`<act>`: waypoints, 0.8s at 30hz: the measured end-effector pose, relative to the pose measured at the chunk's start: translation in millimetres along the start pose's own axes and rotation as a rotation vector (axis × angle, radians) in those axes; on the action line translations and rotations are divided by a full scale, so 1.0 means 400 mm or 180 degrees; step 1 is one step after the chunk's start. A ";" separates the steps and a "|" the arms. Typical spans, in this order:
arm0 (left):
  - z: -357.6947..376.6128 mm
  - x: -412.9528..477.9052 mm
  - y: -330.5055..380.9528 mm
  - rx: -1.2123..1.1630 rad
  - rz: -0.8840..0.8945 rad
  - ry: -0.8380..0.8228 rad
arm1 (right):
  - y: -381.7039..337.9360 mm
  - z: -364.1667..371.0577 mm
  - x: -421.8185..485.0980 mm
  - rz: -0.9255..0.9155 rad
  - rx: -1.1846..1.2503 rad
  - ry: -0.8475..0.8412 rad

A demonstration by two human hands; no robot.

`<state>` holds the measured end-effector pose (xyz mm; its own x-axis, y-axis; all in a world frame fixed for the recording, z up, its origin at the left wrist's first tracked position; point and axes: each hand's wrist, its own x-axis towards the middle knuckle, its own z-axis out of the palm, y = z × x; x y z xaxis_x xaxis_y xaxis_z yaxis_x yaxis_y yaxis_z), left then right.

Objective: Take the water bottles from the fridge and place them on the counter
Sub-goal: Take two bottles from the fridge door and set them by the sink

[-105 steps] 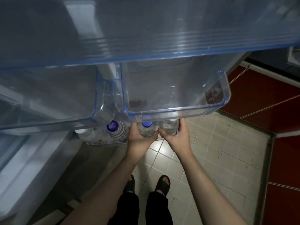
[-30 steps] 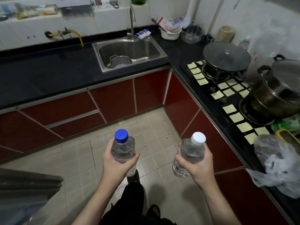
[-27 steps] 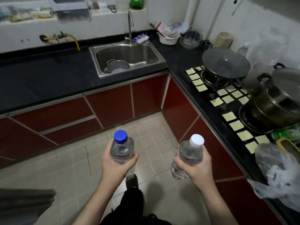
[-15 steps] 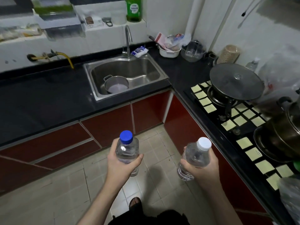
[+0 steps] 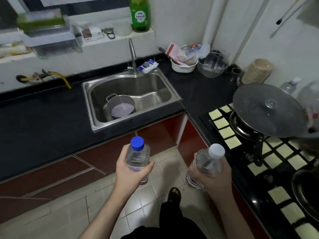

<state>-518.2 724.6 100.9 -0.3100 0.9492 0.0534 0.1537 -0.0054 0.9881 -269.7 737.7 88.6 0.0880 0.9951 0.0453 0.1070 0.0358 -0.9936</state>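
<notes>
Now two hands (image 5: 131,171) (image 5: 215,176) hold two bottles (image 5: 138,157) (image 5: 205,166), one each.

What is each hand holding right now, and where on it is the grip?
The left hand holds the blue-capped bottle around its lower body. The right hand holds the white-capped bottle around its middle, tilted.

A pot (image 5: 120,107) sits in the sink (image 5: 174,95) — stove (image 5: 224,130) to its right, counter (image 5: 43,121) left.
</notes>
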 end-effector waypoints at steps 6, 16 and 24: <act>0.091 0.119 0.038 0.0026 -0.0013 0.0356 | 0.001 -0.007 0.216 0.0056 0.0027 -0.0553; 0.084 0.229 0.016 -0.0152 -0.0218 0.0841 | 0.027 0.118 0.416 -0.0031 0.0100 -0.1185; -0.066 0.295 -0.033 -0.0150 -0.0288 0.1142 | 0.010 0.313 0.470 -0.0032 0.0070 -0.1537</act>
<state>-581.7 828.2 98.0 -0.6308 0.7760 0.0045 0.0700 0.0511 0.9962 -376.6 936.4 80.3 -0.3833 0.9236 0.0071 0.0840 0.0425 -0.9956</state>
